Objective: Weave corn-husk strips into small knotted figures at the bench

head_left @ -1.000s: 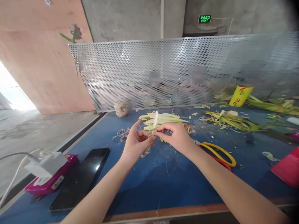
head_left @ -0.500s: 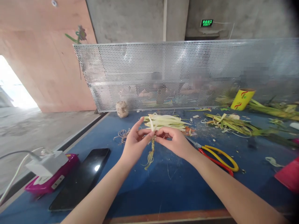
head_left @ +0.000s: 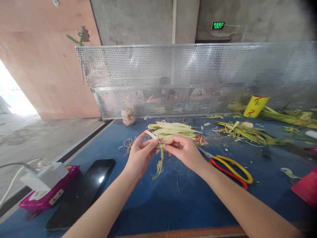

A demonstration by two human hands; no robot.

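Observation:
Between my hands hangs a braid of pale plant husk [head_left: 161, 155], its loose end trailing toward me over the table. My left hand [head_left: 142, 152] is closed, thumb and fingers pinching the top of the braid, and a pale strip [head_left: 150, 134] passes out over its fingers to the left. My right hand [head_left: 182, 148] is closed too, its fingertips pinching the braid's right side near the top. Just behind the hands lies a pile of pale husk leaves [head_left: 178, 128]. Scissors [head_left: 230, 168] with red and yellow handles lie by my right forearm.
A black phone [head_left: 81, 193] and a magenta power strip [head_left: 53, 191] with a white plug lie at left. Thin string [head_left: 128, 144] and a wrapped ball [head_left: 128, 116] are farther back. Green stalks [head_left: 245, 132] and a yellow roll [head_left: 256, 105] stand right, before a perforated metal screen [head_left: 143, 76].
The pale strip that stood upright between my hands now leans left over my left fingers. My left hand has shifted slightly left, and my right fingertips have opened a small gap from it.

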